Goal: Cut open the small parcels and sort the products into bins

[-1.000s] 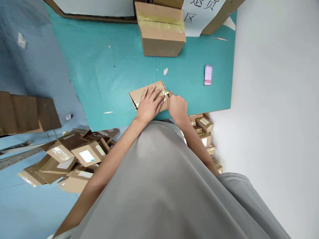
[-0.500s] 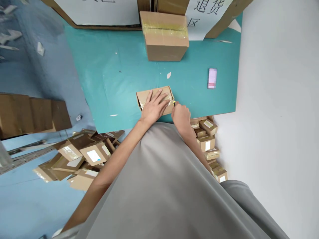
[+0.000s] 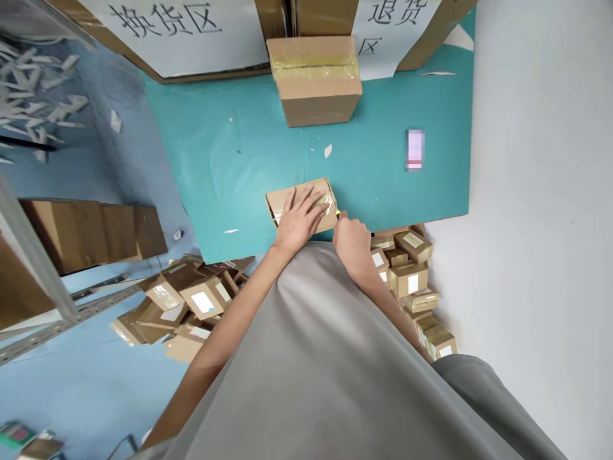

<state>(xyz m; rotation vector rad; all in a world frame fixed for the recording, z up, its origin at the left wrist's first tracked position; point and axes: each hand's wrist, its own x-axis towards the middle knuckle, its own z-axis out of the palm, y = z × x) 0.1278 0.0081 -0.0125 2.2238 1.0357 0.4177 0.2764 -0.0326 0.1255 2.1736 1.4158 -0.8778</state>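
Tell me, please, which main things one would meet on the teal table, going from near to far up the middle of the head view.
Small cardboard box → white paper scrap → larger taped box → brown cardboard behind it.

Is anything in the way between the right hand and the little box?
Just a small yellow-tipped tool, held by the right hand at the right end of the little box. The left hand lies on top, with nothing visible between.
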